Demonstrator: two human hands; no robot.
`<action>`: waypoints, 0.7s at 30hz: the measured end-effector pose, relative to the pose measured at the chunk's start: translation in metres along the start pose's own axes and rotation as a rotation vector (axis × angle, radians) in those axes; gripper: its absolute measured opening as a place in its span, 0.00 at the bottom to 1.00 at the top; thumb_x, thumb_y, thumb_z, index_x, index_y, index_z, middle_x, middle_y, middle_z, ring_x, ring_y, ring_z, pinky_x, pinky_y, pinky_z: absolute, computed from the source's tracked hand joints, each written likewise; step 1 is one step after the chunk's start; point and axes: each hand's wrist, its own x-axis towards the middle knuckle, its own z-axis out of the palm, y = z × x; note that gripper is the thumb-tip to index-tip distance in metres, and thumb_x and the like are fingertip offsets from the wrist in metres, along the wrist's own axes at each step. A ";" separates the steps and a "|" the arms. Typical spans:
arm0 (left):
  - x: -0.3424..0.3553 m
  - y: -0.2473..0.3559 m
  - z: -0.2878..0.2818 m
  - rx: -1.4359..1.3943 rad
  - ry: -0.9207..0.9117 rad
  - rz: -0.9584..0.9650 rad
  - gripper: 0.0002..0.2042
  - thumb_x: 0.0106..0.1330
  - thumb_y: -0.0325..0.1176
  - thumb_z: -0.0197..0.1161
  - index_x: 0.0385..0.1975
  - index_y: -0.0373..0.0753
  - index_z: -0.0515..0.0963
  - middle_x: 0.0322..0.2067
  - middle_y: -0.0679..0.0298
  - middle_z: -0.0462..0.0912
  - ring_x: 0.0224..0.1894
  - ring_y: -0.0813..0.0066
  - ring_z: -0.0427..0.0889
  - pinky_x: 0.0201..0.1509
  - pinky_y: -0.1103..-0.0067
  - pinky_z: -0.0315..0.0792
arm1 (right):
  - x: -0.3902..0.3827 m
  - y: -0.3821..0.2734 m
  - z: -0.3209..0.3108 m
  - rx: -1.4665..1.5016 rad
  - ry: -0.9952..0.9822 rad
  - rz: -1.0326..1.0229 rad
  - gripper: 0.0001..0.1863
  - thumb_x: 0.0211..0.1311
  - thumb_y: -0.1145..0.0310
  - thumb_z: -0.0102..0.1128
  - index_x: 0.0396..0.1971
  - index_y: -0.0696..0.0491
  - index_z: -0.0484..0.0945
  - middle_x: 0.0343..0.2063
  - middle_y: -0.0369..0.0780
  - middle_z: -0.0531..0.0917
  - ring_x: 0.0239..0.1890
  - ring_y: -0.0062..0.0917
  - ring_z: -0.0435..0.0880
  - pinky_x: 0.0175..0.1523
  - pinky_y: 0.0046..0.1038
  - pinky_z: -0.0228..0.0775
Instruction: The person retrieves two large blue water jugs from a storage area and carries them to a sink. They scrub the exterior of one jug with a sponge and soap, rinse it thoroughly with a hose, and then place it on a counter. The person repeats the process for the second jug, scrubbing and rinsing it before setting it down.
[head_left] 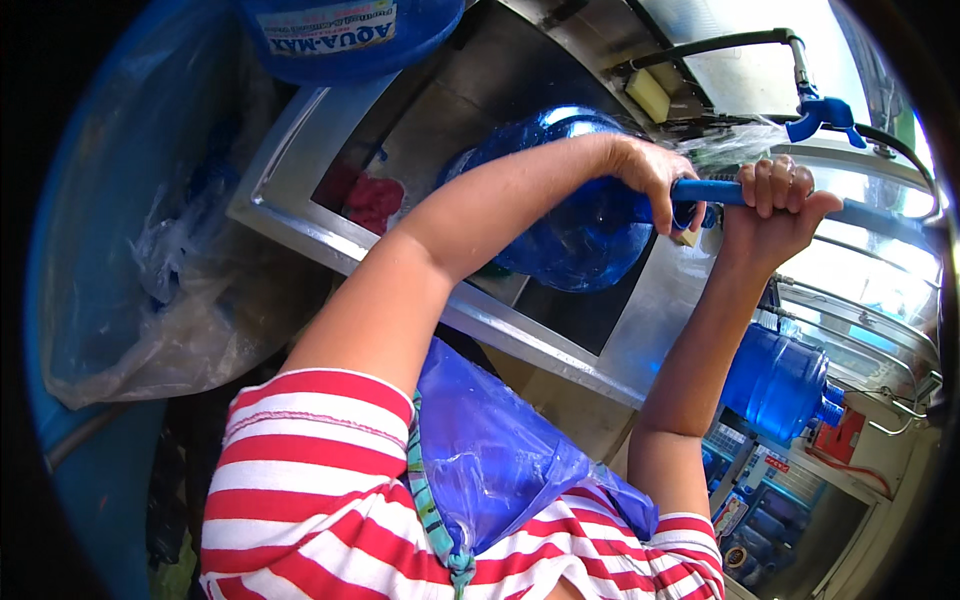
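Observation:
A large clear-blue water jug (575, 245) lies on its side in the metal sink, its mouth turned to the right. My left hand (648, 172) is closed around its neck, thumb and fingers on either side. My right hand (778, 195) wraps its fingers over a long blue rod (722, 191), thumb stretched along it. The rod's left end meets the jug's mouth by my left fingers; whether it reaches inside is hidden. Just above my right hand is a blue tap (825, 117), with clear splashing water or plastic left of it.
The steel sink (300, 225) has a raised rim and holds a red cloth (374, 203). Another blue jug (345, 40) stands at the far left corner. A yellow sponge (648, 96) rests behind. Plastic bags hang at left; a smaller blue jug (775, 375) lies at right.

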 end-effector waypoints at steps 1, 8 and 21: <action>-0.001 -0.003 0.011 0.022 0.123 -0.006 0.19 0.42 0.34 0.73 0.37 0.38 0.80 0.32 0.64 0.83 0.38 0.70 0.81 0.46 0.75 0.74 | 0.000 0.001 -0.002 -0.032 0.042 -0.017 0.27 0.54 0.41 0.65 0.15 0.45 0.65 0.14 0.29 0.61 0.17 0.18 0.57 0.30 0.24 0.52; 0.005 -0.001 0.102 0.839 1.366 -0.058 0.38 0.42 0.39 0.75 0.56 0.45 0.64 0.49 0.52 0.64 0.52 0.52 0.66 0.54 0.60 0.60 | 0.008 0.015 0.002 -0.220 0.487 -0.225 0.28 0.59 0.40 0.60 0.16 0.46 0.63 0.15 0.29 0.62 0.17 0.17 0.60 0.28 0.24 0.55; 0.011 -0.014 0.042 0.912 1.083 0.148 0.19 0.40 0.33 0.76 0.33 0.40 0.78 0.39 0.54 0.79 0.42 0.56 0.82 0.46 0.67 0.77 | 0.000 0.041 -0.011 -0.165 0.435 -0.015 0.19 0.68 0.60 0.55 0.19 0.48 0.62 0.17 0.34 0.66 0.18 0.21 0.66 0.29 0.23 0.62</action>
